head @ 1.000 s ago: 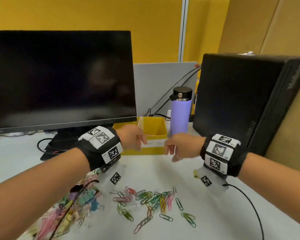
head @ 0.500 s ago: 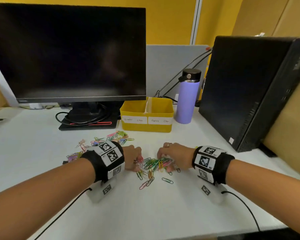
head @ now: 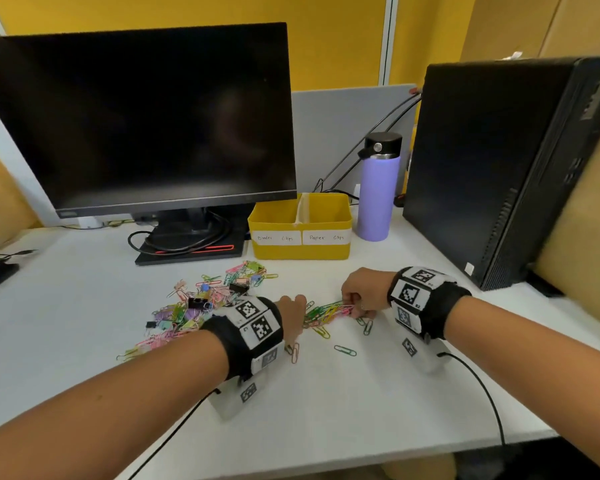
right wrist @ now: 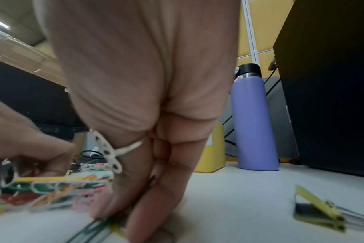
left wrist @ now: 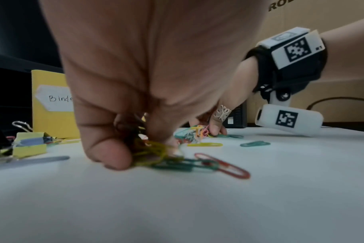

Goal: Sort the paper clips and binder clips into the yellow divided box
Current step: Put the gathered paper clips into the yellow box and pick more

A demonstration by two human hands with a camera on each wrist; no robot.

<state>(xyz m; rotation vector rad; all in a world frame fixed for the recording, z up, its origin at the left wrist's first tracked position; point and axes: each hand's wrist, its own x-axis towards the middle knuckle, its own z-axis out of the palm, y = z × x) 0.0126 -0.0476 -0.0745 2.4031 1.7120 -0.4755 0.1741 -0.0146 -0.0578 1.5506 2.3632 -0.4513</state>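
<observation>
A heap of coloured paper clips (head: 326, 311) lies on the white desk between my two hands. My left hand (head: 293, 315) curls its fingers round a bunch of paper clips (left wrist: 156, 154) at the heap's left end. At the right end my right hand (head: 359, 296) pinches paper clips (right wrist: 106, 225) against the desk. The yellow divided box (head: 300, 249) stands behind, labelled "Binder Clips" on the left and "Paper Clips" on the right. A mixed pile of binder clips and paper clips (head: 201, 306) spreads to the left of my left hand.
A monitor (head: 136, 116) on its stand (head: 187, 247) fills the back left. A purple bottle (head: 378, 188) stands right of the box, beside a black computer tower (head: 506, 161). Loose paper clips (head: 345, 350) lie near the desk's front. A yellow binder clip (right wrist: 320, 212) lies right of my right hand.
A second ago both hands were up at the yellow box's front. They came down onto the paper clip heap and now close in on it from both sides.
</observation>
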